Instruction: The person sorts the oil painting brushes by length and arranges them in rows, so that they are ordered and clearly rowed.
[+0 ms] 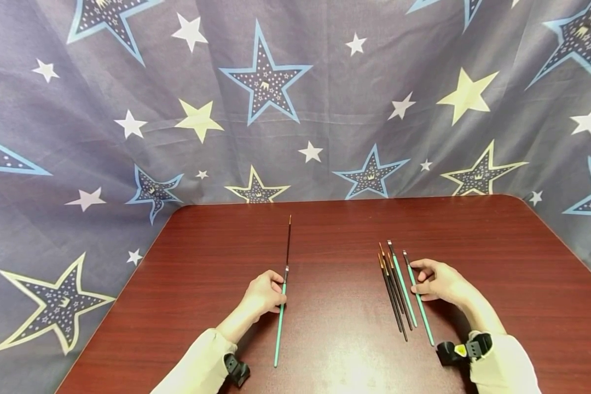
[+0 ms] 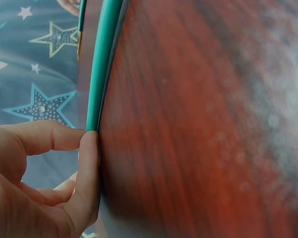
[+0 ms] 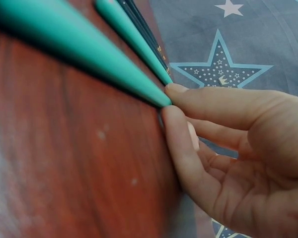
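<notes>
Between thumb and forefinger, my left hand (image 1: 266, 293) pinches a teal-handled paintbrush (image 1: 277, 342) left of the table's middle, its bristle end pointing away from me. The pinch on that teal handle (image 2: 102, 74) shows closely in the left wrist view. Just beyond its tip lies a thin dark paintbrush (image 1: 289, 241), nearly in line with it. Over on the right, my right hand (image 1: 443, 282) pinches a second teal-handled paintbrush (image 1: 425, 320) from its right side. Beside that one lie another teal-handled paintbrush (image 1: 405, 287) and several black-handled paintbrushes (image 1: 393, 298), roughly parallel, bristles pointing away.
All the brushes are on a reddish-brown wooden table (image 1: 335, 230) with rounded far corners. Behind it and along the sides hangs a grey curtain (image 1: 325, 126) printed with stars. A black wrist camera (image 1: 465, 350) sits on the right sleeve, close above the table.
</notes>
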